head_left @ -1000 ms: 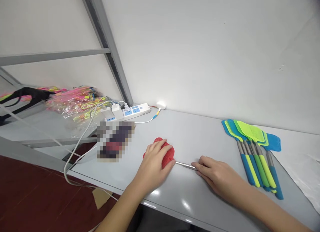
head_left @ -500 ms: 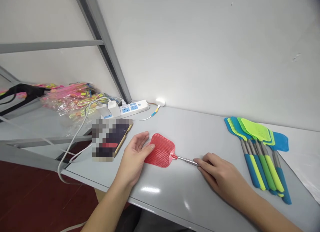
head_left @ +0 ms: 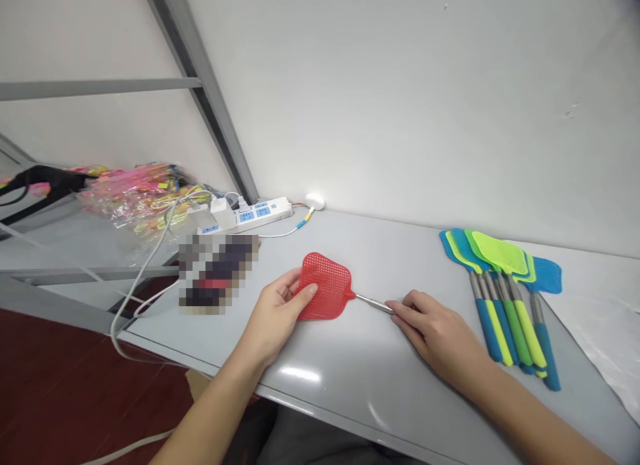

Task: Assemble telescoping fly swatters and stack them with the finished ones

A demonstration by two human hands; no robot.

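I see my left hand (head_left: 275, 315) pinching the near left edge of the red plastic mesh fly swatter head (head_left: 325, 295), thumb on top and the other fingers (head_left: 289, 283) curled under it, so that side of the head is tipped up a little off the pale grey counter (head_left: 350, 378). My right hand (head_left: 434, 331) lies low on the counter to the right of it, its fingertips closed narrowly on the thin silver metal rod (head_left: 374, 303) that runs out of the red head; I cannot tell what lies under the palm. The swatter stretches between my two hands, head at the left fingers, rod at the right ones. Well to the right of my right fingers lies a fanned bunch of blue and lime-green fly swatters with grey and coloured handles (head_left: 505, 298), flat on the counter, heads toward the wall. Beyond my left fingers, to the left, sits a blurred dark rectangular object (head_left: 217, 271), and further back a white power strip with blue sockets (head_left: 247, 215) with white cables (head_left: 145, 271) trailing off the counter edge. Far left, a pile of pink and yellow items in clear plastic wrap (head_left: 140, 195) rests on a grey shelf (head_left: 50, 241).
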